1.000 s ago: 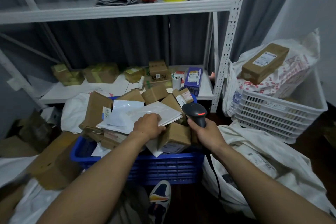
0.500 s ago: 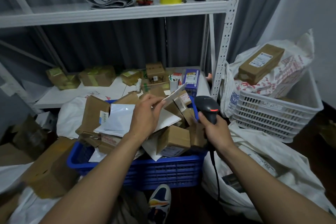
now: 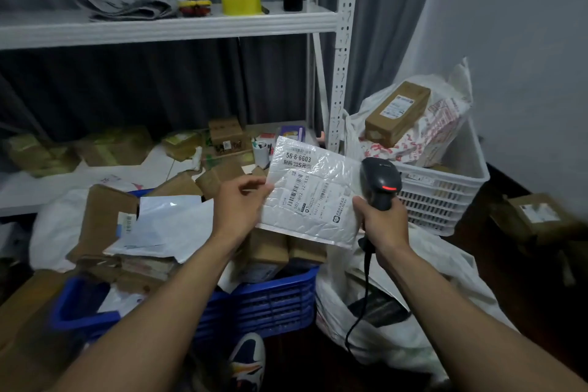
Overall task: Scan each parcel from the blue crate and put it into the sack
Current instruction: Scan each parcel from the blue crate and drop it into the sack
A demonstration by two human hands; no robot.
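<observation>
My left hand pinches the left edge of a white padded mailer, held up above the blue crate with its barcode label facing me. My right hand grips a black handheld scanner just right of the mailer; a red light shows on its head and its cable hangs down. The crate is piled with brown boxes and white envelopes. The white sack lies open on the floor under my right arm, with dark and white parcels inside.
A white basket holding a printed bag and a brown box stands at the right by the wall. A white shelf rack stands behind, its low shelf strewn with boxes. Cardboard boxes lie on the floor at left and right. My shoe is below the crate.
My left hand lifted the white mailer out of the crate and turned its label toward me. My right hand raised the scanner beside it.
</observation>
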